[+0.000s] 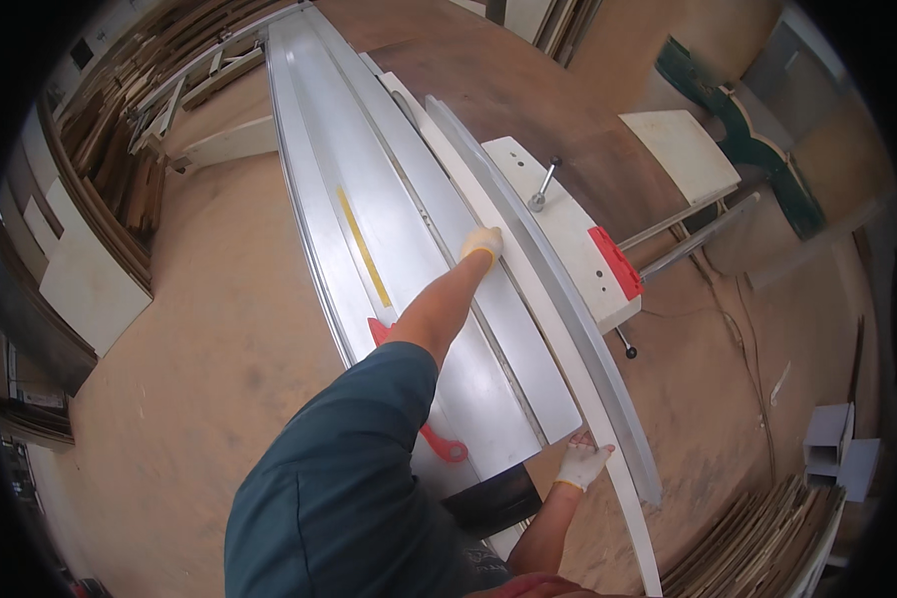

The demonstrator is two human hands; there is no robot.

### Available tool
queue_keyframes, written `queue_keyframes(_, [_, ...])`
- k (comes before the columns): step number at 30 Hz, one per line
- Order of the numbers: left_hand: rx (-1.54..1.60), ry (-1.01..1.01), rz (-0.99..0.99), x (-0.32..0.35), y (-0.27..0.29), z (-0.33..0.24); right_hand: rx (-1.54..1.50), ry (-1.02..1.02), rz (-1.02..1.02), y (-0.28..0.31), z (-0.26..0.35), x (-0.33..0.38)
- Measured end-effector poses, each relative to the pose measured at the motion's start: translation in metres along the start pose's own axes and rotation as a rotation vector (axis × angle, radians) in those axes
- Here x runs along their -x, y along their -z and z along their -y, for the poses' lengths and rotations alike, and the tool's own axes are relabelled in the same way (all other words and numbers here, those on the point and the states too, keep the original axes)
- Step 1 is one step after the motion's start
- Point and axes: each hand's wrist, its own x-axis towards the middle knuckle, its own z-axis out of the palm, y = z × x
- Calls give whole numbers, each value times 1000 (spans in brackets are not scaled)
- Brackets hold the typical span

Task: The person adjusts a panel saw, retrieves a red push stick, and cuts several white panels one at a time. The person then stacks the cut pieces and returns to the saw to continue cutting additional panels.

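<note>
- The long narrow white board (528, 299) lies on the grey metal saw table (389, 199), long axis running eleven to five o'clock.
- Gloved left hand (482, 243) presses flat on it.
- Gloved right hand (581, 463), fingers spread, steadies its five-o'clock end.

There is just one view. The camera sits on the person's head and looks steeply down. It sees the long saw table (389, 229) from close above, running from the lower middle to the upper left of the frame. Straight edges bend near the rim.
</note>
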Motion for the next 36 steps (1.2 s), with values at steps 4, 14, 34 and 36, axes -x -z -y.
queue_keyframes(4, [28,-3,-38,-4,0,2,-180,482,-30,77,95,16])
queue_keyframes(14, [-37,-8,-54,9,6,-5,246,723,-527,190,189,-53])
queue_keyframes(34, [39,4,-8,7,11,-4,59,42,68,14,36,17])
queue_keyframes(36, [30,8,-18,4,10,-2,-46,519,47,55,91,36])
